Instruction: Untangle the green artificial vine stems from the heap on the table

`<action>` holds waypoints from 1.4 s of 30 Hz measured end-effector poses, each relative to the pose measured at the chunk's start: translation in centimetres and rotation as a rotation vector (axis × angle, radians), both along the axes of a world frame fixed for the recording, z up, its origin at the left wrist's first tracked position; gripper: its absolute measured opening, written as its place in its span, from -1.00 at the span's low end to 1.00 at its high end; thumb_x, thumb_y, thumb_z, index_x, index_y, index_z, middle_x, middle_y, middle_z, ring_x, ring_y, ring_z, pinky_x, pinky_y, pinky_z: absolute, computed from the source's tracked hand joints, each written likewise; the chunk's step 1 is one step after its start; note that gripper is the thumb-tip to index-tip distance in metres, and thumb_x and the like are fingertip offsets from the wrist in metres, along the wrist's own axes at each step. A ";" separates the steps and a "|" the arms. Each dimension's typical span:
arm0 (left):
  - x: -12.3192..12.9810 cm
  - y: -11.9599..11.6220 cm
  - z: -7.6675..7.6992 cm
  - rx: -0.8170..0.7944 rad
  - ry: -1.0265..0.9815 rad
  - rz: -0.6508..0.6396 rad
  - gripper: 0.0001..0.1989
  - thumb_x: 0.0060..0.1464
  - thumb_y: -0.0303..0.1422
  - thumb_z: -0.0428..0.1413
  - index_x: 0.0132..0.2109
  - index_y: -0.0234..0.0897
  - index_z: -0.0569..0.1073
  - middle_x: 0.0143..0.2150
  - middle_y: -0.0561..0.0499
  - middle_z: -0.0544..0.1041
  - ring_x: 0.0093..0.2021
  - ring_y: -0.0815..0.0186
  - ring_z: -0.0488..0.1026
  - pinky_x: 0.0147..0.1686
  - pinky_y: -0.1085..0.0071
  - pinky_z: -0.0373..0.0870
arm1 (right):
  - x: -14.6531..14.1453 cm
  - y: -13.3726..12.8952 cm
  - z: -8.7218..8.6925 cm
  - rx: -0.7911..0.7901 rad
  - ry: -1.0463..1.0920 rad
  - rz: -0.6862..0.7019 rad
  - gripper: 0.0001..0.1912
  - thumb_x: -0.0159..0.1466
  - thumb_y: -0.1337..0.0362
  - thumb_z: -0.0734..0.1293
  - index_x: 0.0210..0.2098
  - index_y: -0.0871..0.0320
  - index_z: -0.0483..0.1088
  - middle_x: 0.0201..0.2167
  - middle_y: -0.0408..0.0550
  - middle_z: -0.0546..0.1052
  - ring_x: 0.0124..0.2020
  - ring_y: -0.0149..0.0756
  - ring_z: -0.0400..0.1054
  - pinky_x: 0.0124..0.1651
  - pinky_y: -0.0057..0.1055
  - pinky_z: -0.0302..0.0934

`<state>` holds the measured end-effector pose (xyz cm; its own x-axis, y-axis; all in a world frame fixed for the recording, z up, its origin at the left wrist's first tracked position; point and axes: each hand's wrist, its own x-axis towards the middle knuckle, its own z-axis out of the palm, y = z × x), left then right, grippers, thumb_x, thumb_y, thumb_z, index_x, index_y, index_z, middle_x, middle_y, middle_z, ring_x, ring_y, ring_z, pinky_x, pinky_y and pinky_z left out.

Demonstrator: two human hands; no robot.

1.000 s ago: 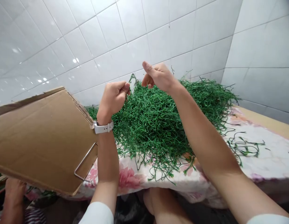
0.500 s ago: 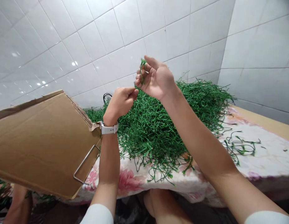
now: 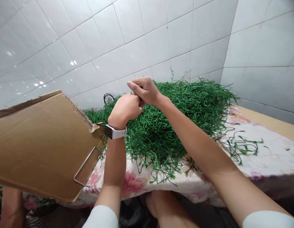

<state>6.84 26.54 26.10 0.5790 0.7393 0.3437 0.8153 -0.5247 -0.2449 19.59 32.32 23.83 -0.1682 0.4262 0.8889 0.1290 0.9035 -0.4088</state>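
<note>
Two bare hands, the left hand (image 3: 126, 108) and the right hand (image 3: 146, 91), come together above one heap of green stems (image 3: 170, 126), too tangled to count. The heap spreads across the middle of one flower-patterned, cloth-covered surface (image 3: 280, 164), near the tiled wall (image 3: 158, 41). One loose cluster (image 3: 244, 146) trails off its right side, with two small scraps (image 3: 287, 149) just beyond. One piece of cardboard (image 3: 42, 142) tilts at the left, one bent metal wire (image 3: 82, 167) at its lower right; one black cable (image 3: 108, 97) loops behind the heap. A co-worker's single arm (image 3: 12, 205) shows at lower left.

The left forearm rises almost upright, with one watch (image 3: 116, 132) at the wrist; the hand bends rightward, its back to the view and its fingers tucked under. The right arm slants in from the lower right, fingers folded, thumb pointing left over the left hand's knuckles. Whether either grip is clamped on a stem, I cannot tell.
</note>
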 end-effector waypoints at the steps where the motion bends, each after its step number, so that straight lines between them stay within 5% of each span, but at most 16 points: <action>1: 0.0 0.1 -0.1 -0.016 0.015 0.022 -0.74 0.21 -0.43 0.01 -0.28 -0.36 0.61 -0.25 -0.25 0.66 -0.37 0.21 0.46 -0.42 0.28 0.19 | 0.0 0.3 -0.4 0.023 -0.060 -0.025 -0.35 0.36 -0.22 0.24 -0.60 0.07 -0.04 -0.61 -0.23 0.02 -0.48 -0.40 -0.10 -0.37 -0.30 -0.15; 6: 0.6 0.0 -0.7 -0.043 0.069 0.061 -0.69 0.25 -0.38 0.01 -0.28 -0.36 0.64 -0.33 -0.24 0.63 -0.37 0.17 0.49 -0.40 0.28 0.26 | 0.4 2.1 -1.3 0.063 -0.097 -0.124 -0.45 0.40 0.03 0.22 -0.59 0.07 -0.09 -0.61 -0.26 -0.05 -0.50 -0.41 -0.16 -0.37 -0.30 -0.17; 10: 1.3 -0.4 -0.9 -0.029 0.071 0.047 -0.72 0.25 -0.39 0.05 -0.30 -0.34 0.65 -0.37 -0.22 0.61 -0.38 0.15 0.50 -0.37 0.26 0.30 | 0.5 3.0 -1.3 0.027 0.064 -0.148 -0.39 0.35 0.01 0.32 -0.61 0.05 -0.11 -0.63 -0.26 -0.07 -0.52 -0.42 -0.19 -0.42 -0.31 -0.16; 15: 0.3 -1.0 -0.1 -0.061 0.032 -0.004 -0.70 0.24 -0.44 0.05 -0.41 -0.30 0.61 -0.41 -0.19 0.60 -0.37 0.18 0.49 -0.34 0.26 0.28 | 1.9 3.9 -0.4 -0.324 0.300 0.188 -0.34 0.28 -0.32 0.28 -0.60 -0.02 -0.06 -0.76 -0.32 -0.16 -0.65 -0.40 -0.24 -0.62 -0.34 -0.15; 18: -0.3 -1.3 0.3 -0.040 0.010 -0.020 -0.69 0.23 -0.45 0.04 -0.44 -0.28 0.59 -0.46 -0.14 0.57 -0.39 0.21 0.46 -0.34 0.28 0.29 | 2.2 4.0 0.1 -0.395 0.344 0.277 -0.31 0.26 -0.39 0.25 -0.60 -0.02 -0.07 -0.78 -0.35 -0.20 -0.67 -0.42 -0.26 -0.65 -0.35 -0.15; 22: 0.1 -1.6 -0.1 0.011 0.027 0.018 -0.70 0.23 -0.43 0.05 -0.41 -0.30 0.59 -0.42 -0.17 0.58 -0.37 0.20 0.47 -0.34 0.28 0.31 | 0.8 2.6 0.0 -0.194 0.288 0.030 -0.32 0.31 -0.30 0.28 -0.58 0.00 -0.10 -0.69 -0.31 -0.13 -0.61 -0.42 -0.19 -0.55 -0.35 -0.12; 25: 0.6 -1.8 -0.4 -0.013 0.047 0.044 -0.73 0.24 -0.43 0.05 -0.35 -0.33 0.61 -0.41 -0.17 0.58 -0.39 0.19 0.46 -0.37 0.27 0.30 | -0.1 1.1 -0.1 0.020 0.019 -0.208 -0.40 0.37 0.02 0.34 -0.60 0.05 -0.07 -0.64 -0.26 -0.06 -0.51 -0.41 -0.16 -0.43 -0.33 -0.11; 28: 0.7 -1.9 -0.3 -0.017 0.054 0.064 -0.74 0.23 -0.43 0.05 -0.32 -0.34 0.62 -0.41 -0.18 0.57 -0.40 0.16 0.46 -0.39 0.25 0.28 | -0.6 0.1 -0.2 0.055 -0.224 -0.255 -0.47 0.35 0.28 0.31 -0.61 0.07 -0.08 -0.61 -0.26 -0.06 -0.46 -0.41 -0.19 -0.36 -0.32 -0.14; 32: 0.8 -2.4 -0.2 -0.006 0.057 0.104 -0.75 0.21 -0.45 0.06 -0.37 -0.31 0.59 -0.45 -0.16 0.53 -0.41 0.14 0.44 -0.41 0.23 0.21 | -0.7 0.8 -0.3 0.038 -0.177 -0.206 -0.47 0.32 0.30 0.34 -0.63 0.07 -0.05 -0.61 -0.26 -0.04 -0.46 -0.42 -0.17 -0.36 -0.31 -0.14; 35: 0.6 -4.0 0.0 -0.114 0.135 0.096 -0.70 0.16 -0.48 0.07 -0.54 -0.26 0.44 -0.55 -0.08 0.43 -0.48 0.22 0.35 -0.43 0.24 0.14 | 1.4 2.7 -0.6 0.012 0.044 -0.222 -0.45 0.27 0.15 0.42 -0.68 0.05 0.05 -0.66 -0.27 0.05 -0.53 -0.46 -0.11 -0.39 -0.30 -0.14; 39: -0.9 -6.2 0.9 -0.190 0.140 0.026 -0.65 0.14 -0.50 0.06 -0.61 -0.24 0.32 -0.59 -0.03 0.37 -0.52 0.29 0.23 -0.44 0.26 0.08 | 9.0 5.2 -1.4 -0.009 0.358 -0.330 -0.39 0.30 -0.22 0.28 -0.67 -0.05 -0.01 -0.70 -0.28 -0.03 -0.57 -0.43 -0.20 -0.39 -0.24 -0.23; 42: -2.4 -5.9 1.9 -0.180 -0.016 -0.014 -0.63 0.21 -0.47 0.01 -0.58 -0.24 0.36 -0.61 0.00 0.32 -0.54 0.33 0.20 -0.41 0.28 0.10 | 14.6 6.4 -1.6 -0.184 0.583 -0.137 -0.37 0.16 -0.45 0.18 -0.60 -0.12 -0.09 -0.71 -0.32 -0.24 -0.57 -0.34 -0.34 -0.41 -0.18 -0.25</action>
